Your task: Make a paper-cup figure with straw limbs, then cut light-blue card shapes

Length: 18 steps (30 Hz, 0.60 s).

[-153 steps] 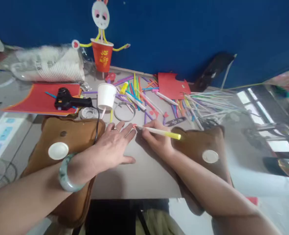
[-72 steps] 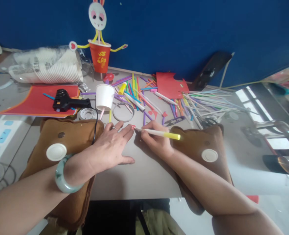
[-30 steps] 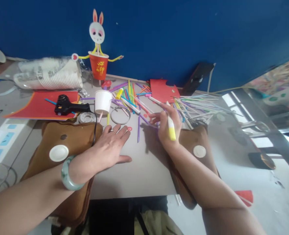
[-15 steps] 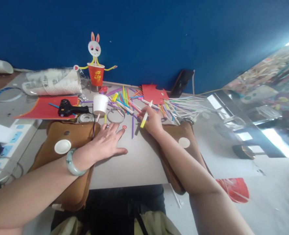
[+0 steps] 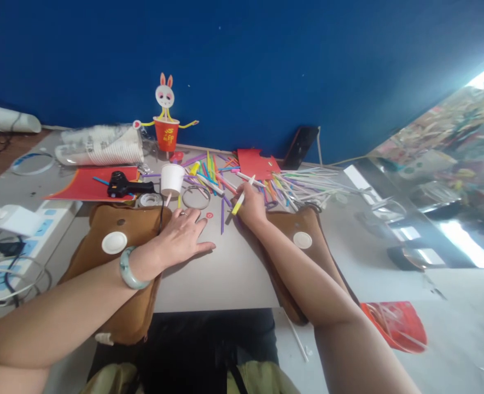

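My left hand (image 5: pixel 183 236) rests palm down on the table, fingers spread, holding nothing. A jade-coloured bangle (image 5: pixel 130 268) circles that wrist. Just beyond its fingertips stand a white paper cup (image 5: pixel 171 178) on a stick and a ring-shaped band (image 5: pixel 196 197). Close to the index finger lies a small piece with a red outline (image 5: pixel 209 215). My right hand (image 5: pixel 253 209) is closed around a white marker with a yellow end (image 5: pixel 245 192), held at a slant above the table. A purple stick (image 5: pixel 222 218) lies left of this hand.
Brown cushions (image 5: pixel 114 221) lie under both forearms. A black glue gun (image 5: pixel 122 185) sits on red card at left, near packed paper cups (image 5: pixel 106 146). At the back stand a rabbit-headed red cup figure (image 5: pixel 167 134) and a phone (image 5: pixel 301 146). Coloured sticks (image 5: pixel 211 169) spread across the middle.
The camera view has tilted and shifted slightly, so the scene sits a little lower and further right at left. Both hands keep nearly the same pose, the marker still in my right hand.
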### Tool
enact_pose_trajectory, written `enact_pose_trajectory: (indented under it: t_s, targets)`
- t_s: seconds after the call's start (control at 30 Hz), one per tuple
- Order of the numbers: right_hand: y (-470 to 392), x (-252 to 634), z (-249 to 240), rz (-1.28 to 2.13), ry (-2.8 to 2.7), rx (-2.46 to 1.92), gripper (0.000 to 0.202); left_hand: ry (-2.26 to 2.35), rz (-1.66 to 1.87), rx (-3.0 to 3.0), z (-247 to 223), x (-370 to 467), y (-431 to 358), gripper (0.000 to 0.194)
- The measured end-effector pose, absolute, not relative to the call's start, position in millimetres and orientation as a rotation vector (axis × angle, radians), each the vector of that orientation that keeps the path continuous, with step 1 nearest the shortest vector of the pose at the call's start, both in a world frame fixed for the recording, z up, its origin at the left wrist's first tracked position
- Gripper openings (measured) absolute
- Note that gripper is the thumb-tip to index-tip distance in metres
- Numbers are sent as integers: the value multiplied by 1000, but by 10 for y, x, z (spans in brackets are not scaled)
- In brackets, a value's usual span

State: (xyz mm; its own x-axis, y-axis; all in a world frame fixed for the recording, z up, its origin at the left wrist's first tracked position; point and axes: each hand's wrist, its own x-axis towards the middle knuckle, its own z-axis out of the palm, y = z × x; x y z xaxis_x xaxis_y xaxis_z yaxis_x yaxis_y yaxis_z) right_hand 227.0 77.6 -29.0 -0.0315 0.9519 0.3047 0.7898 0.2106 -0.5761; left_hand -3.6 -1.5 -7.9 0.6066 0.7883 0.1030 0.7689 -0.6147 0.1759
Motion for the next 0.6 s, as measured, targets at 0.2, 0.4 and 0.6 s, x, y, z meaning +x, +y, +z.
enact_pose_trajectory:
  t_s: [0.2,0.4,0.6]
  targets:
    - [647,2191,-184,305,-1646,-1294,15,1269,387,2595,-99,-9,29,42]
    - [317,2041,-147,338,-1799,-949,15,1202,802,1915,-106,41,90,27]
    - [181,2000,-180,264,-1982,-736,26,1093,737,1539,8,38,103,37]
